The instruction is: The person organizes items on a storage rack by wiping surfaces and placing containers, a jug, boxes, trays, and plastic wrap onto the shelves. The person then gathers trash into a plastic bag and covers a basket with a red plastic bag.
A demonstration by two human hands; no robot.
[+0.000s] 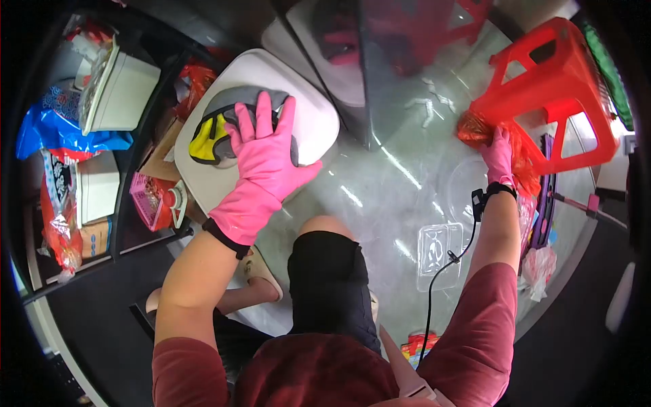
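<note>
My left hand (261, 152), in a pink rubber glove, lies with fingers spread on a grey and yellow fabric item (210, 139); its exact kind is partly hidden under the palm. Beneath that item is a white, rounded-square top (313, 115), like a lid or a stool seat. Far to the right, my right hand (498, 159), also in a pink glove, grips a crinkled red plastic bag (525, 169). The bag sits beside the legs of a red plastic stool (553, 95), and what it holds cannot be made out.
At the left, shelves carry white bins (125, 91), a blue package (44, 129) and a pink basket (144, 197). A clear plastic container (437, 251) lies on the shiny floor. A black cable (437, 285) runs from my right wrist. A dark glossy panel (400, 41) stands ahead.
</note>
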